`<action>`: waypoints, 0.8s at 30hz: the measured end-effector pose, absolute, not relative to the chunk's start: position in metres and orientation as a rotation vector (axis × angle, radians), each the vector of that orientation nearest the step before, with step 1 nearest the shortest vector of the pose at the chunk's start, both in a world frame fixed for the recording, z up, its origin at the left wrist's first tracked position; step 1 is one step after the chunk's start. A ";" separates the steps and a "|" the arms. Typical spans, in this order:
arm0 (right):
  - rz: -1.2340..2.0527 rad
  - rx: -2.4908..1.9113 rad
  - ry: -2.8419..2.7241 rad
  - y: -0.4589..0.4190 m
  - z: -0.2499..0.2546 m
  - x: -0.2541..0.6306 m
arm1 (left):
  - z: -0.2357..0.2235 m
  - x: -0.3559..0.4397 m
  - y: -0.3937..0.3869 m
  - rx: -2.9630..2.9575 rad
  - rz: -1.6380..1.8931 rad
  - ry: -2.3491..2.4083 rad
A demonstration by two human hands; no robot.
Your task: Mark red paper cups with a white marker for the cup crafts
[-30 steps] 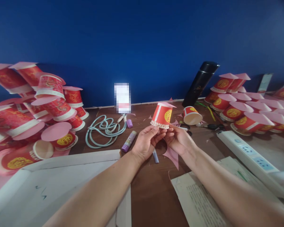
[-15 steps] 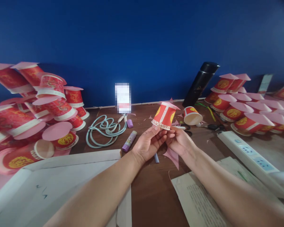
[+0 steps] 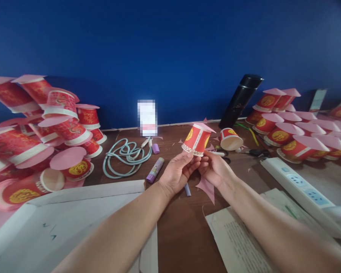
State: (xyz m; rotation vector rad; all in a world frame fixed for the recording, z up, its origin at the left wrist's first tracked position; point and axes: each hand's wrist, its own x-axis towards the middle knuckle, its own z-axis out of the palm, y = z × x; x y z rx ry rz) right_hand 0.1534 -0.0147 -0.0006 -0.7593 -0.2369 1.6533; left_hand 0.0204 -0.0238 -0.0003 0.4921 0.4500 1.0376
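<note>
A red paper cup (image 3: 197, 139) with gold emblems and a pink paper disc on top is held upside down above the table, slightly tilted. My left hand (image 3: 177, 168) grips its white rim from the left, thumb on the near side. From the right, the fingertips of my right hand (image 3: 217, 167) close on the rim as well; part of that grip is hidden. Behind my right hand another red cup (image 3: 231, 139) lies on its side. A pink paper scrap (image 3: 207, 189) is under my hands, and a purple glue stick (image 3: 155, 170) lies left of them.
Pink-topped red cups are piled at the left (image 3: 71, 131) and stand in rows at the right (image 3: 278, 134). A black flask (image 3: 240, 100) leans by the blue wall. Around lie a coiled cable (image 3: 125, 157), a lit phone (image 3: 147, 118), a power strip (image 3: 298, 185), a white box lid (image 3: 82, 223) and printed paper (image 3: 233, 235).
Over the last second the held cup has turned between my fingers, bringing its white strip round to the front and a second gold emblem into view. My hands stay almost in place.
</note>
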 end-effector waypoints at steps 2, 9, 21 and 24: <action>1.645 -0.795 -0.205 -0.014 0.000 0.154 | 0.000 0.021 -0.025 0.527 0.996 0.461; 1.612 -0.841 -0.275 -0.013 0.001 0.151 | -0.001 0.018 -0.023 0.385 1.005 0.413; 1.401 -1.069 -0.576 -0.019 -0.010 0.142 | 0.003 0.014 -0.014 0.355 1.052 0.368; 1.429 -1.059 -0.520 -0.018 -0.007 0.144 | 0.002 0.014 -0.014 0.323 1.077 0.390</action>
